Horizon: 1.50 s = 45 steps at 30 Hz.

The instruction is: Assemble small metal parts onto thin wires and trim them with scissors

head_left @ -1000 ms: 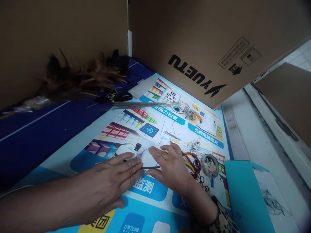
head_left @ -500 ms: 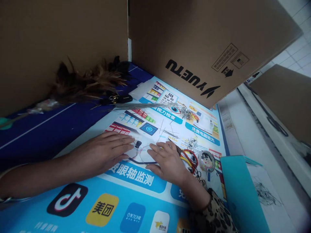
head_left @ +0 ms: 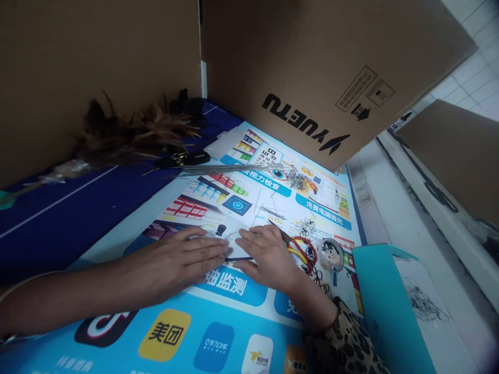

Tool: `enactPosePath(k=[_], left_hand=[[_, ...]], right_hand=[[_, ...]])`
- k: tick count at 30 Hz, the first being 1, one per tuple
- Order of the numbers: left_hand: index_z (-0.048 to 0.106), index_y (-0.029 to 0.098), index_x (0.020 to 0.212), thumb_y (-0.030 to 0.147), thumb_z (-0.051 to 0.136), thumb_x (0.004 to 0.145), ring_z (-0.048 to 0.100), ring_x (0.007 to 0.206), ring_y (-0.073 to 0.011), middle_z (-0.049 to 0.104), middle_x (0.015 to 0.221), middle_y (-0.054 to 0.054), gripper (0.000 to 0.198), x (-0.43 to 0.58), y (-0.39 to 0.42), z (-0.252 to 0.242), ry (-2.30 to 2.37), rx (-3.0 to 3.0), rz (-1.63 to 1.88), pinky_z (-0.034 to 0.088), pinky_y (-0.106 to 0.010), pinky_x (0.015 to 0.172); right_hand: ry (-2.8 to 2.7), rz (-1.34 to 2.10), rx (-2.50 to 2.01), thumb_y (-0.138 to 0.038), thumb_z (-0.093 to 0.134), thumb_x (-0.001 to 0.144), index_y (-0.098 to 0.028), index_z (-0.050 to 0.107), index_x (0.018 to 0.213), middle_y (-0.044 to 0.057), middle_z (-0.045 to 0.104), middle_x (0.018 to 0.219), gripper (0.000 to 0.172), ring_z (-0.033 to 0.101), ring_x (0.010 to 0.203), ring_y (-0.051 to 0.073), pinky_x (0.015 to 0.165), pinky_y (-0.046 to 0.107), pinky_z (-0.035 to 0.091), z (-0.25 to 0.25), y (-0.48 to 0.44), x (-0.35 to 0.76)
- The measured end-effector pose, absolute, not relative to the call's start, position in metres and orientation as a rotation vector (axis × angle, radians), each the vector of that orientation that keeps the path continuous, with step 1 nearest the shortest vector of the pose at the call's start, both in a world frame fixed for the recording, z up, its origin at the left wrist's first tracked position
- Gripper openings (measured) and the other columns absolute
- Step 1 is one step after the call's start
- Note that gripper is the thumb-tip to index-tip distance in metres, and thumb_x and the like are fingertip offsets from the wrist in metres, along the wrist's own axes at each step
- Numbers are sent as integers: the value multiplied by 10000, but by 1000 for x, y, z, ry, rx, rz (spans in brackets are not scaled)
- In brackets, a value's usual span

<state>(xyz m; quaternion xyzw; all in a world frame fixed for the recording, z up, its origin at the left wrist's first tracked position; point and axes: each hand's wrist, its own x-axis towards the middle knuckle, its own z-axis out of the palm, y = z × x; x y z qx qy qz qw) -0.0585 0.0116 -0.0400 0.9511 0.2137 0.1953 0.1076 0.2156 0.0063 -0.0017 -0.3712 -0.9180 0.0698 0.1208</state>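
Blue printed sheeting [head_left: 175, 304] under both palms, and here's my left hand [head_left: 191, 254], laid out flat, fingers straight and together, clasping nothing that shows. Across a narrow gap, my right hand [head_left: 265, 254]: fingers slightly bent, thumb standing apart from them, and whether anything is pinched underneath I cannot tell. Between the two runs a thin wire [head_left: 233, 234], very faint, close to my right fingertips, its ends lost to view. Red-and-yellow-handled scissors [head_left: 289, 241] lie right beside that same hand, blades pointing away from me; beyond, a bundle of straight wires [head_left: 234, 168]. Now the lettering! YUETU in bold black, upside down on the cardboard carton [head_left: 312, 62]. On the sheeting, 免费电脑验光 over to the right, 视力检查 just below the bundle, 监测 by my left fingertips, and 美团 on a yellow tile [head_left: 165, 335] nearer me.
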Motion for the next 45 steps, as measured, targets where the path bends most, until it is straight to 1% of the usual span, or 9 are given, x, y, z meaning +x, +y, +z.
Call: enactPosePath(k=[6,12,20,24,28,32,35,40,45], left_hand=[[486,349,1455,480,539,977,526,1345,-202,613,1427,-5,498,-52,4,-51,617,2841,572,166,-389,1216],[488,360,1451,493,536,977,573,1290,-193,649,1384,15,496,-52,-3,-40,651,2848,582,133,-382,1217],[568,293,1390,447,615,936,589,1267,-222,671,1354,-20,481,-48,-11,-24,704,2800,531,238,-357,1179],[482,302,1463,342,628,932,547,1326,-222,639,1398,-28,552,-54,-4,-23,619,2743,515,210,-378,1214],[419,338,1501,332,600,947,494,1380,-217,587,1455,-20,583,-64,8,-19,563,2697,461,260,-396,1209],[519,316,1433,342,583,956,481,1389,-230,572,1470,-37,482,-78,31,-21,707,2642,588,364,-396,1156],[558,277,1403,374,582,957,482,1384,-247,571,1469,-63,458,-85,46,-28,797,2652,658,386,-421,1143],[584,258,1378,362,473,1013,506,1357,-257,584,1456,-15,396,-90,53,-38,826,2642,645,384,-443,1136],[541,321,1419,477,621,916,521,1338,-300,543,1497,-14,532,-91,51,-55,805,2618,649,381,-449,1118]], right_hand=[[-2683,188,-1098,-510,572,961,-195,625,1265,91,638,1367,441,545,1205,273,1030,481,339,2,4,214],[-2685,132,-1155,-495,570,969,-216,608,1280,57,637,1376,419,549,1200,274,1052,505,317,6,1,212],[-2706,61,-1176,-457,538,991,-206,595,1298,70,630,1383,400,557,1177,275,1060,522,309,7,-2,210],[-2715,84,-1146,-426,525,1000,-197,588,1313,93,630,1380,393,561,1176,267,1033,498,342,5,-2,210],[-2715,40,-1114,-397,524,1001,-185,614,1289,109,640,1362,370,563,1176,267,1022,484,362,2,0,211],[-2749,-54,-1018,-402,550,989,-182,654,1230,96,642,1362,342,550,1207,268,1019,464,382,3,1,213],[-2751,-151,-977,-354,535,1002,-176,671,1201,88,635,1373,299,543,1229,259,1006,435,405,12,2,217],[-2649,-296,-1232,-267,524,1004,-180,698,1182,95,687,1292,265,574,1193,252,1001,418,422,39,8,246],[-2488,-297,-1675,-286,512,1006,-159,707,1180,107,735,1180,290,633,1114,239,1002,393,431,75,7,293]])
